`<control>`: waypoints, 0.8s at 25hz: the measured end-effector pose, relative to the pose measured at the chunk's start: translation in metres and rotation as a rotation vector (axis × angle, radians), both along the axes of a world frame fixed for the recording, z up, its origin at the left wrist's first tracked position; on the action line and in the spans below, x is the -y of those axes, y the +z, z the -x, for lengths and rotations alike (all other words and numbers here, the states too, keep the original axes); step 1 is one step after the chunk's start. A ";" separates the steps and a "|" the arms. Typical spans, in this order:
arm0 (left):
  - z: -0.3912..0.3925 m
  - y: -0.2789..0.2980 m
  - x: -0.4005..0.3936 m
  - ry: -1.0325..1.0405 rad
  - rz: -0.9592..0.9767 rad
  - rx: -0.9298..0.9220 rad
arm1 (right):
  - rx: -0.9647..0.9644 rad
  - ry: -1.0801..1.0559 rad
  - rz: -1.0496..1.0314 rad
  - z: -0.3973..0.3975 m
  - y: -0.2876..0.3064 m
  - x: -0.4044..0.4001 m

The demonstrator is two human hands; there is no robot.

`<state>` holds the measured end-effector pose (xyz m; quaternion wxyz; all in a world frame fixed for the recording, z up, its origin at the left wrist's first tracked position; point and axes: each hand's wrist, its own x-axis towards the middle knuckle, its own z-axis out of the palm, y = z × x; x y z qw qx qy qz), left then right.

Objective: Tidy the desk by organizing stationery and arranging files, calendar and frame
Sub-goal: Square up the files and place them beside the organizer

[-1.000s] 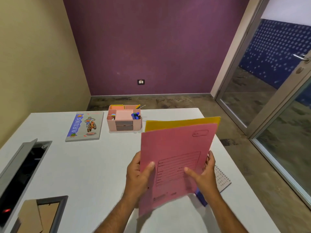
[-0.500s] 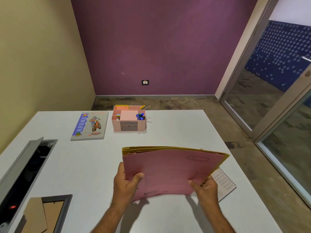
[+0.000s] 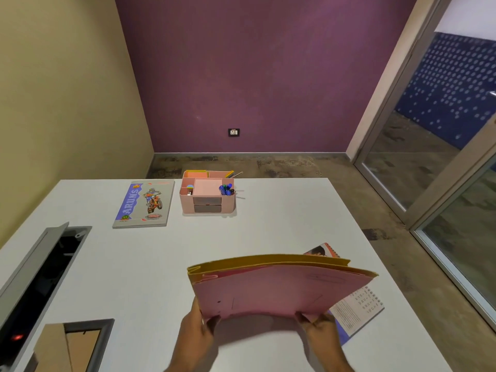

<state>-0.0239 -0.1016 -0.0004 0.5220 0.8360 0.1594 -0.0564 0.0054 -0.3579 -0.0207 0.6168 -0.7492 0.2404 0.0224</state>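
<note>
A pink file [image 3: 279,291] and a yellow file [image 3: 268,260] behind it are held together just above the white desk [image 3: 281,218], tilted nearly flat. My left hand [image 3: 197,331] grips their near left corner and my right hand [image 3: 319,328] grips their near right edge. A spiral calendar [image 3: 357,310] lies flat under the files at the right. A grey picture frame [image 3: 80,345] lies face down at the near left. At the far edge stands a pink organizer [image 3: 208,202] with pens and sticky notes.
A notebook [image 3: 145,204] with a motorbike cover lies left of the organizer. An open cable hatch [image 3: 43,272] is sunk into the desk's left side. A glass door [image 3: 440,157] stands to the right, and the desk's right edge is near the calendar.
The files went from upright in front of me to tilted almost flat and lower, near the desk. My hands slid to their near edge. The calendar now shows more.
</note>
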 end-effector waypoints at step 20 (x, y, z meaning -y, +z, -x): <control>-0.242 0.014 0.073 -0.036 0.085 -0.086 | -0.040 0.019 0.328 -0.225 0.039 0.081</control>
